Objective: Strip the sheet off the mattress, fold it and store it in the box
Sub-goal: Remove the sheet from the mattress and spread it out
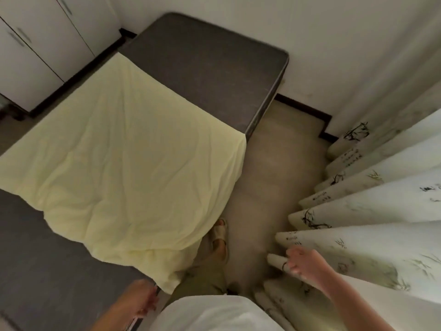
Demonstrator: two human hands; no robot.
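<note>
Pale yellow sheet (pixel 119 151) noted ahead of the left hand (pixel 143 299), spread creased across the middle of the grey mattress (pixel 202 63), near corner hanging over the mattress side just right of that hand. Bare grey mattress surface seen beyond the sheet's far edge and also to the left of the left hand. Left hand logged at the near edge of the mattress, just below the hanging sheet corner; blurred, so cannot tell whether clenched, released or grasping the edge. Right hand (pixel 300 263) logged well apart from the sheet, out to the right over the beige floor (pixel 262 163), fingers loosely curled, released, grasping nothing visible; fingertips just beside or touching a pleat of the white curtain (pixel 358 211) with dark bamboo print, cannot tell which. Between the two hands: white shirt (pixel 214 314), olive trouser leg (pixel 202 275), one foot in a pale slipper (pixel 218 232) on the floor beside the hanging sheet. Far ahead and left of the left hand: white cabinets (pixel 35 56).
</note>
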